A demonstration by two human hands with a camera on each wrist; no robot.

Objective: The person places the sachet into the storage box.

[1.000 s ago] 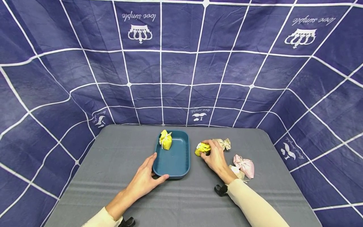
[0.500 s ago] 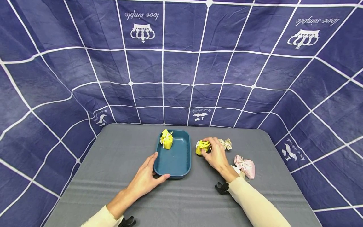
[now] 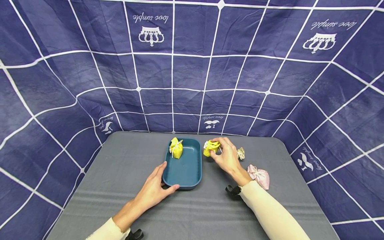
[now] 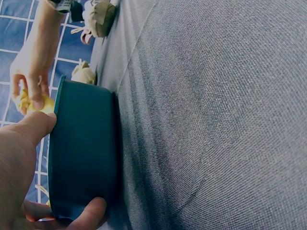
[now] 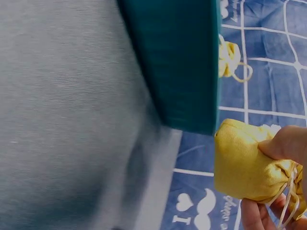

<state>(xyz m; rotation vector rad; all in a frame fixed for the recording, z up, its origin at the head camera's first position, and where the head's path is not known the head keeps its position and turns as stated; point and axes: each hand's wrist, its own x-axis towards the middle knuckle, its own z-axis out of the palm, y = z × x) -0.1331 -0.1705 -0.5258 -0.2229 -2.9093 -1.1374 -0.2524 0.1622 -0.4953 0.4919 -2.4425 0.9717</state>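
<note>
My left hand (image 3: 153,188) holds the near left corner of a teal rectangular tray (image 3: 184,170). In the left wrist view the thumb lies at the tray's rim and the fingers bend round its wall. One yellow drawstring pouch (image 3: 176,149) sits inside, at the far left corner. To the right of the tray, my right hand (image 3: 226,156) pinches a second yellow drawstring pouch (image 5: 240,163) between thumb and fingers. The right wrist view shows this pouch raised off the grey table, beside the tray's rim, its white cord dangling.
A beige pouch (image 3: 241,153) lies on the grey table (image 3: 198,213), partly behind the right hand. Nearer lies a pink pouch (image 3: 260,176), and a cream pouch (image 4: 101,19) shows by the right forearm in the left wrist view. A blue gridded cloth (image 3: 189,73) walls the back and sides.
My right hand has lifted the yellow pouch off the table and moved it slightly away and left. The right sleeve now covers the cream pouch in the head view. The left hand stays put.
</note>
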